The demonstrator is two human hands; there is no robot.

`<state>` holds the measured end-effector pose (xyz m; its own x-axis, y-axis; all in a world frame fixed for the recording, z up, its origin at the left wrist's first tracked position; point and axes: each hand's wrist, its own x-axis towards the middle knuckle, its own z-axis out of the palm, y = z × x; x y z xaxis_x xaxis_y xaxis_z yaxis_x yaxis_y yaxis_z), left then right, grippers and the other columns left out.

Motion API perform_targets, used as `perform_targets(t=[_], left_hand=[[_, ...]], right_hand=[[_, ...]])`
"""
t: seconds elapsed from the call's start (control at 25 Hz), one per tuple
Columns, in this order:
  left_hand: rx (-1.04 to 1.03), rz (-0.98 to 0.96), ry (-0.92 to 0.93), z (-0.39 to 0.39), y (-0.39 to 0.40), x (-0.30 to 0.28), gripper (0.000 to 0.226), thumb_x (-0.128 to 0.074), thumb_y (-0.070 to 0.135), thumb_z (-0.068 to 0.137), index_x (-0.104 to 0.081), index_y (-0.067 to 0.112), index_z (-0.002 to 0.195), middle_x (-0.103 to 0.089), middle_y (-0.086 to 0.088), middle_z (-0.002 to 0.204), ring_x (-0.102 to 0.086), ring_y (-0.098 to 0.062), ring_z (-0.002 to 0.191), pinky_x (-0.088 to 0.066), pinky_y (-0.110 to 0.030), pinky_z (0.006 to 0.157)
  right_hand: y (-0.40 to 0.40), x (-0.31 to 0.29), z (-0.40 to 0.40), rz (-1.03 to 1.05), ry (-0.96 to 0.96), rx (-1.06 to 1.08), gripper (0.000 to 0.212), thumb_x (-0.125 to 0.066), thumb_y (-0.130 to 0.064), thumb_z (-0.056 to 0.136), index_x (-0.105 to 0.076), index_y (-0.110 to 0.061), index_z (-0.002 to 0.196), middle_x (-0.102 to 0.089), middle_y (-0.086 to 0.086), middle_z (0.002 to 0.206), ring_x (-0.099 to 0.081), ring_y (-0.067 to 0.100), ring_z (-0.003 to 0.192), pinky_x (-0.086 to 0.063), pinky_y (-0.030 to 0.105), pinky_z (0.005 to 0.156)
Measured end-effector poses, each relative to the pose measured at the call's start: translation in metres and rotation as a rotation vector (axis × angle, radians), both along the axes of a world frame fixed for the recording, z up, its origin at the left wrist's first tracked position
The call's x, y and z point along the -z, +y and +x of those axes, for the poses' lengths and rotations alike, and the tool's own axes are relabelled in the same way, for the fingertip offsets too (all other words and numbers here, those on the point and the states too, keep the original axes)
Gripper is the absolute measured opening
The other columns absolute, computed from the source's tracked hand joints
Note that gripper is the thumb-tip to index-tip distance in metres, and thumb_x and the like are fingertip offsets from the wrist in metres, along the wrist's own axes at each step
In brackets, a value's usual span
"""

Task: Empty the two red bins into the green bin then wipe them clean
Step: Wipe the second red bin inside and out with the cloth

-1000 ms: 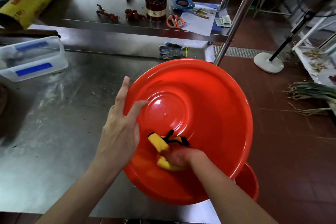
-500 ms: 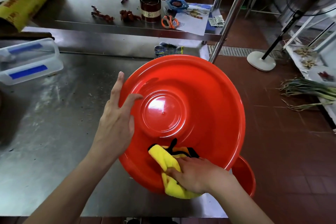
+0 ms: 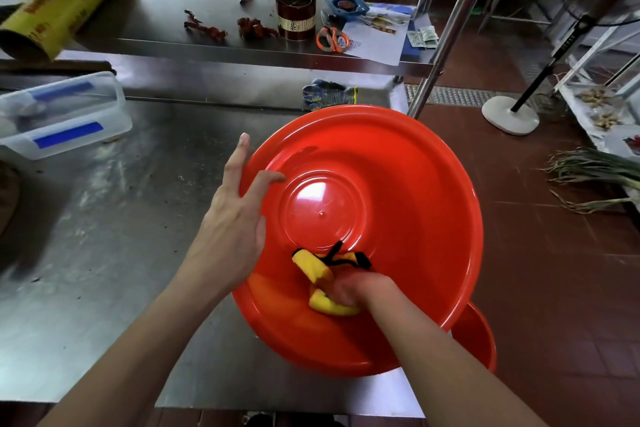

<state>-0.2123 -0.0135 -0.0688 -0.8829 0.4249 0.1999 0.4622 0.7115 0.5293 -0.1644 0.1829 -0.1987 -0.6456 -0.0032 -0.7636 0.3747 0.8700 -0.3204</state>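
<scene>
On the bin (image 3: 398, 191), the right hand (image 3: 353, 291), gripping the cloth (image 3: 322, 284), has swept back up from the near rim; left hand (image 3: 232, 236) steadies, fingers straight. Wiping continues.

I am seeing bright, even light, with a white glare patch shining at the centre of the red bin (image 3: 398, 184). The steel worktop (image 3: 104, 253) is reflecting dull smears. Straight lines are bowing toward the frame edges, and the lower-centre hand (image 3: 356, 291) is blurring softly.

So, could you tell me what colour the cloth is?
Yellow with black trim; the cloth shows in the head view, gripped by the right hand.
</scene>
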Motion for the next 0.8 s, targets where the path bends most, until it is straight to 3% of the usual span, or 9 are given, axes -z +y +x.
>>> perform_targets(t=[0.04, 0.12, 0.2, 0.28, 0.32, 0.4, 0.52, 0.64, 0.8], left_hand=[[-0.012, -0.001, -0.008, -0.001, 0.0, 0.0, 0.059, -0.053, -0.005, 0.088, -0.05, 0.032, 0.134, 0.008, 0.008, 0.169, -0.034, -0.038, 0.146, -0.046, -0.046, 0.092], [-0.043, -0.009, -0.02, -0.004, -0.001, 0.0, 0.059, -0.054, -0.006, 0.089, -0.05, 0.031, 0.135, 0.007, 0.007, 0.169, -0.032, -0.039, 0.147, -0.045, -0.046, 0.097], [-0.069, -0.013, -0.016, -0.008, -0.005, 0.003, 0.059, -0.055, -0.007, 0.089, -0.051, 0.03, 0.135, 0.003, 0.004, 0.169, -0.032, -0.039, 0.147, -0.045, -0.044, 0.098], [-0.083, -0.01, -0.005, -0.014, -0.01, 0.007, 0.062, -0.056, -0.007, 0.087, -0.051, 0.029, 0.136, 0.0, 0.0, 0.169, -0.03, -0.041, 0.147, -0.046, -0.051, 0.102], [-0.091, -0.011, -0.007, -0.016, -0.012, 0.009, 0.063, -0.057, -0.006, 0.086, -0.05, 0.029, 0.138, 0.0, -0.001, 0.169, -0.029, -0.043, 0.147, -0.046, -0.057, 0.104], [-0.122, -0.035, -0.014, -0.021, -0.013, 0.012, 0.065, -0.057, -0.001, 0.086, -0.048, 0.03, 0.143, 0.0, -0.001, 0.169, -0.028, -0.046, 0.147, -0.043, -0.066, 0.105], [-0.189, -0.05, 0.04, -0.019, -0.013, 0.01, 0.067, -0.06, 0.001, 0.085, -0.047, 0.029, 0.145, -0.002, -0.005, 0.169, -0.034, -0.046, 0.141, -0.046, -0.067, 0.1], [-0.258, -0.011, 0.091, 0.008, -0.013, 0.013, 0.08, -0.073, 0.006, 0.082, -0.043, 0.031, 0.151, -0.002, -0.007, 0.169, -0.033, -0.041, 0.144, -0.041, -0.055, 0.106], [-0.277, 0.121, -0.022, 0.054, 0.001, 0.032, 0.089, -0.077, 0.008, 0.08, -0.036, 0.035, 0.155, 0.007, 0.002, 0.17, -0.009, -0.014, 0.154, -0.025, -0.036, 0.116]], right_hand=[[0.001, 0.002, -0.008, 0.009, 0.03, 0.0, 0.027, -0.04, -0.066, 0.083, -0.056, -0.044, 0.077, -0.07, -0.003, 0.072, -0.067, 0.025, 0.086, -0.038, 0.04, 0.105], [-0.002, 0.007, -0.02, 0.007, -0.011, 0.013, 0.039, -0.037, -0.077, 0.08, -0.055, -0.051, 0.057, -0.061, -0.008, 0.057, -0.055, 0.026, 0.063, -0.043, 0.044, 0.102], [-0.002, 0.018, -0.027, 0.01, -0.056, 0.046, 0.059, -0.035, -0.082, 0.082, -0.055, -0.037, 0.05, -0.06, -0.011, 0.053, -0.041, 0.018, 0.055, -0.048, 0.038, 0.092], [-0.002, 0.019, -0.034, 0.017, -0.095, 0.065, 0.049, -0.045, -0.065, 0.094, -0.045, -0.028, 0.061, -0.06, -0.005, 0.063, -0.033, 0.007, 0.058, -0.04, 0.024, 0.071], [0.0, 0.021, -0.037, 0.027, -0.118, 0.075, 0.045, -0.049, -0.06, 0.095, -0.042, -0.028, 0.064, -0.055, 0.0, 0.066, -0.032, 0.005, 0.058, -0.036, 0.024, 0.066], [0.002, 0.015, -0.043, -0.001, -0.2, 0.12, 0.054, -0.055, -0.078, 0.079, -0.052, -0.026, 0.063, -0.059, -0.005, 0.062, -0.05, 0.007, 0.051, -0.039, 0.027, 0.068], [0.004, 0.022, -0.052, 0.004, -0.187, 0.094, 0.059, -0.064, -0.082, 0.068, -0.06, -0.024, 0.08, -0.078, 0.0, 0.093, -0.068, 0.016, 0.074, -0.047, 0.027, 0.082], [0.006, 0.023, -0.05, -0.034, -0.18, 0.111, 0.081, -0.062, -0.092, 0.055, -0.069, -0.022, 0.095, -0.077, -0.008, 0.079, -0.072, 0.011, 0.072, -0.055, 0.026, 0.082], [0.008, 0.015, -0.047, -0.115, -0.162, 0.104, 0.061, -0.065, -0.074, 0.077, -0.069, -0.022, 0.108, -0.077, -0.007, 0.103, -0.072, 0.011, 0.091, -0.058, 0.02, 0.069]])
